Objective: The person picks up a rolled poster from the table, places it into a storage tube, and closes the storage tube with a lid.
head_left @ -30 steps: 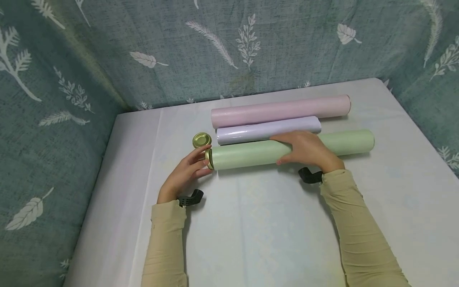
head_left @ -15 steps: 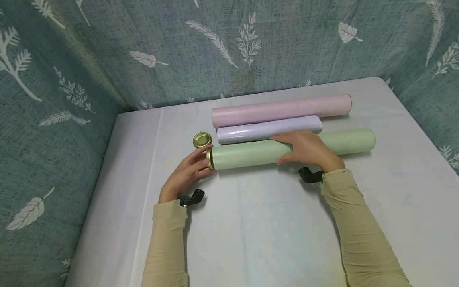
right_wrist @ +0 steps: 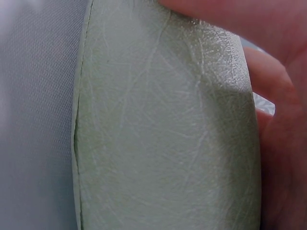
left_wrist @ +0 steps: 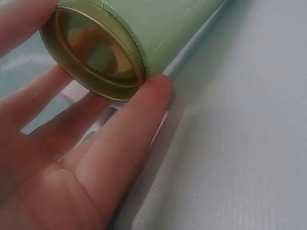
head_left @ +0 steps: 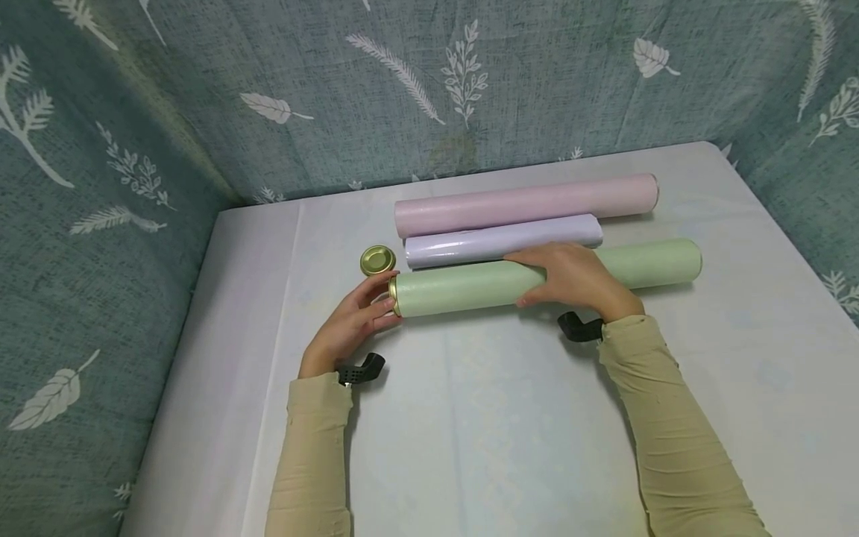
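Observation:
A long pale green tube (head_left: 463, 292) lies across the table in the head view. A gold metal cap (left_wrist: 112, 84) sits at its left end, its rim right against the green edge in the left wrist view. My left hand (head_left: 347, 322) holds this cap by the rim, fingers and thumb spread around it. Farther right, my right hand (head_left: 576, 277) grips the tube from above, thumb on the near side and fingers over the far side. The right wrist view shows the tube's creased green wrap (right_wrist: 158, 124) close up, with a seam along one side.
Behind the green tube lie a shorter glossy lilac roll (head_left: 503, 242) and a long pink tube (head_left: 526, 205). A second gold lid (head_left: 377, 260) rests just beyond my left fingers. The white-covered table (head_left: 537, 447) meets a leaf-patterned teal curtain (head_left: 302, 74) at the back.
My left hand has moved slightly right with the cap. The dark gap between cap and tube has closed. My right hand keeps its grip in the same place.

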Demonstrator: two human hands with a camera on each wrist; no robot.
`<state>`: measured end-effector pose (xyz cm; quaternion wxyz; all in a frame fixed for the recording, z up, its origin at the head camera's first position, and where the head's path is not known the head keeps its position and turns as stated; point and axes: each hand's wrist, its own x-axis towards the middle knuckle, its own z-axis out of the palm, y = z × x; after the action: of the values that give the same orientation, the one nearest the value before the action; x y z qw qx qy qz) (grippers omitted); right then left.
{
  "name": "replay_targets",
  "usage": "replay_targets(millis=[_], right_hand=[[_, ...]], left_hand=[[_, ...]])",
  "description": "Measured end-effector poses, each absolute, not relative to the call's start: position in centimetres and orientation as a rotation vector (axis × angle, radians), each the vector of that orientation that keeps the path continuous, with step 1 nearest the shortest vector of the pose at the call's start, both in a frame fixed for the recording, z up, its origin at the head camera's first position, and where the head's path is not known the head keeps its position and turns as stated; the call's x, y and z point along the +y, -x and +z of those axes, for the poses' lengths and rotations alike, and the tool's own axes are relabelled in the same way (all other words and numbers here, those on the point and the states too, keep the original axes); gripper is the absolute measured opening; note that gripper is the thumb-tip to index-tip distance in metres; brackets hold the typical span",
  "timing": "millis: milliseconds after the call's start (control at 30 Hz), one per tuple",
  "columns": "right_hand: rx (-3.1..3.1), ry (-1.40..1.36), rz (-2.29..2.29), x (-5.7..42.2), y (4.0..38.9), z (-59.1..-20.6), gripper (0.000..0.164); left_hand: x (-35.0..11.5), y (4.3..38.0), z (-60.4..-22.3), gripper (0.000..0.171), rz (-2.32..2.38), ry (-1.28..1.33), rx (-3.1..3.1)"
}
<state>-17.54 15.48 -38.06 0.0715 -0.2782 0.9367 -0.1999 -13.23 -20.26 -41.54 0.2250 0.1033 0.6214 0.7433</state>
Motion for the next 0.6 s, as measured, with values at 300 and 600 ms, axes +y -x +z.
replay_targets(millis=[300, 600], right_hand=[[2.816, 0.831, -0.597, 15.5, 17.6, -38.3, 0.075], [2.843, 0.846, -0.572, 15.3, 17.6, -38.2, 0.077]], left_hand=[[-20.4, 13.8, -43.0, 0.052, 2.074, -0.226, 1.735], [-19.9, 13.5, -41.7, 0.056, 2.088, -0.138, 1.757]])
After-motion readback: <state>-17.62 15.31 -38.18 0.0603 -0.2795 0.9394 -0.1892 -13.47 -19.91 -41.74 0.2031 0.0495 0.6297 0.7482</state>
